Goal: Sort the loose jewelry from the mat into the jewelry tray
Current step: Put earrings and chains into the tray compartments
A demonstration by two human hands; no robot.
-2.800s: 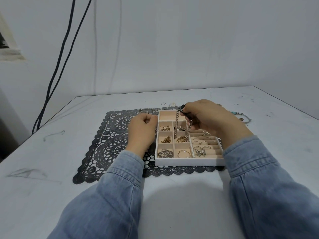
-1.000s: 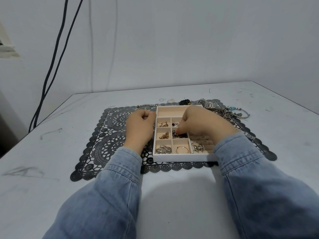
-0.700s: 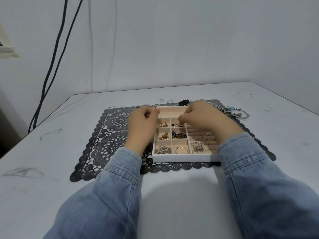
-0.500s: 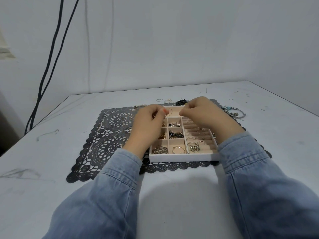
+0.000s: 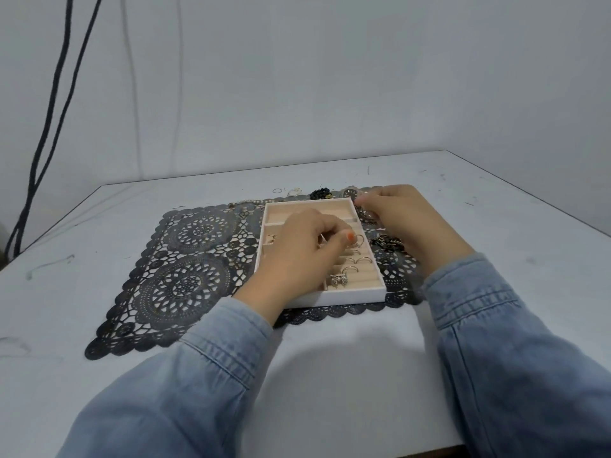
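The white jewelry tray [image 5: 347, 296] with beige lining sits on the black lace mat [image 5: 188, 256]. My left hand [image 5: 297, 256] hovers over the tray and pinches a thin ring [image 5: 360, 240] between thumb and fingers above the ring rows. Rings [image 5: 363, 259] and a butterfly piece [image 5: 339, 280] lie in those rows. The left compartments are mostly hidden under that hand. My right hand [image 5: 405, 219] lies over the mat right of the tray, with its curled, blurred fingertips at a dark round piece [image 5: 365, 215]. A black-and-gold chain [image 5: 388, 242] lies below it.
Behind the tray lie a black bead bracelet [image 5: 320, 194], a watch [image 5: 349, 193], a thin ring [image 5: 278, 190] and a pale small piece [image 5: 295, 192]. Black cables [image 5: 49, 127] hang down the wall at left. The table's right edge runs diagonally at far right.
The chain went into a middle compartment. My left hand took a thin ring and moved right over the ring rows. My right hand left the tray for the mat on its right.
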